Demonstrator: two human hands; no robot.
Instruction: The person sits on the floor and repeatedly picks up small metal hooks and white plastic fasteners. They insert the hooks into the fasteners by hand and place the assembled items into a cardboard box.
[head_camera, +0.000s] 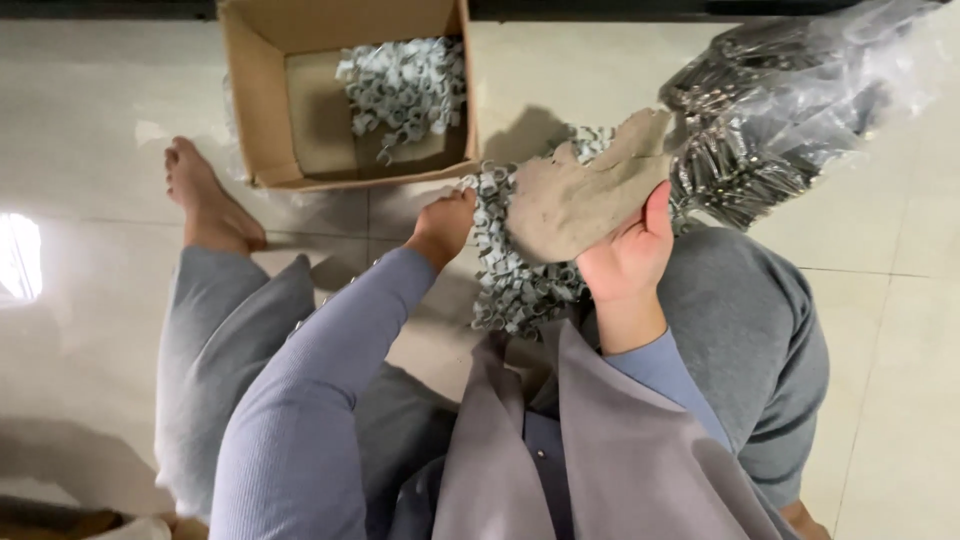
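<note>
Grey vest (600, 450) nearest camera. Right hand (630, 255) clamps tan cloth (580, 195) over pile of grey clips (515, 275) on floor (80, 120). Left hand (443, 225) touches pile edge; finger state indeterminate. Open cardboard box (250, 100) holds more clips, upper centre. Clear plastic bag (780, 110) of metal parts, upper right.

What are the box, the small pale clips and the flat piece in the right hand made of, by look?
Box: corrugated cardboard, matte brown, with folded flaps. Pale clips: likely moulded plastic, uniform grey-white and dull; not certain. Flat piece in the right hand: seemingly worn cardboard or stiff paper, tan, with ragged edges. The left hand touches the floor pile of clips.
</note>
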